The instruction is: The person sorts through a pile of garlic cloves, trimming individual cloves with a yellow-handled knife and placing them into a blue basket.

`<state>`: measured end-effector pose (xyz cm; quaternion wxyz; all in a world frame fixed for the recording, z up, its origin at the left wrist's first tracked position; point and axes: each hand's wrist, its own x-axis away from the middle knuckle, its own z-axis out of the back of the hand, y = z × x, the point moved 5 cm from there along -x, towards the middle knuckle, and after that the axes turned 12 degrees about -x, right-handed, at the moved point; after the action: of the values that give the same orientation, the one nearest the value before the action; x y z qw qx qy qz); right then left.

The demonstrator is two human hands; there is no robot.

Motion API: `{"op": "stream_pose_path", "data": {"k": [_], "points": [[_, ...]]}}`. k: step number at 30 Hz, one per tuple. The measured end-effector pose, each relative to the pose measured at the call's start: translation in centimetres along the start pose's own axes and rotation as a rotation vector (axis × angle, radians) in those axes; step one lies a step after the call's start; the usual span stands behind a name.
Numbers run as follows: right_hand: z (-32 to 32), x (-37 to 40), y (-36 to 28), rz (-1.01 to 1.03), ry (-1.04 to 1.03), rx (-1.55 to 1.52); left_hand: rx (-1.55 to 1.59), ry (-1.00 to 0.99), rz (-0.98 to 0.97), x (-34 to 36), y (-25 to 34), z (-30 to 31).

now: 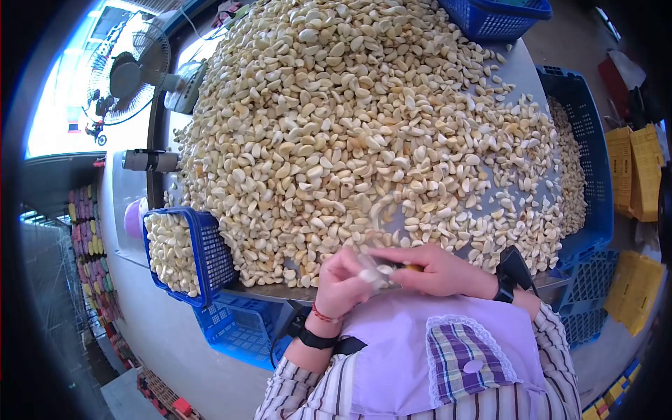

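Observation:
A large heap of pale, curved kernels that look like cashews [315,133] covers the metal table in front of me. At the near edge, my left hand [340,282] pinches one pale cashew [369,276] between thumb and fingertips. Beside it, my right hand [437,269] is closed around the yellowish-brown handle [414,267] of a small knife. The knife's short blade points left toward the cashew and is partly blurred. Both hands meet just in front of my purple apron [392,343], with loose kernels lying close beyond the fingers.
A blue basket [213,255] full of kernels stands at the left corner, above another blue crate [234,325]. On the right, a large blue crate [595,161] holds more kernels. A blue basket [490,24] sits at the far end. A fan [133,73] stands at the left.

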<state>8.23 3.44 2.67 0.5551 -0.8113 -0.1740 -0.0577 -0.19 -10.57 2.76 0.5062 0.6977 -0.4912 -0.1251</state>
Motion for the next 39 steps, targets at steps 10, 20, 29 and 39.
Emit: {"op": "stream_pose_path", "data": {"k": [10, 20, 29, 39], "points": [[2.6, 0.1, 1.7, -0.131, 0.368, -0.382, -1.522, 0.686, 0.022, -1.7, 1.0, 10.3], [2.0, 0.2, 1.1, -0.113, 0.339, -0.150, -1.183, 0.634, -0.110, -1.4, 0.0, 10.9], [0.0, -1.0, 0.4, 0.095, 0.132, 0.073, 0.049, 0.233, 0.303, 0.2, -2.1, 1.6], [2.4, -0.1, 2.3, -0.215, 0.344, -0.406, 0.564, 0.353, -0.135, 1.7, 1.6, 3.5]]}}
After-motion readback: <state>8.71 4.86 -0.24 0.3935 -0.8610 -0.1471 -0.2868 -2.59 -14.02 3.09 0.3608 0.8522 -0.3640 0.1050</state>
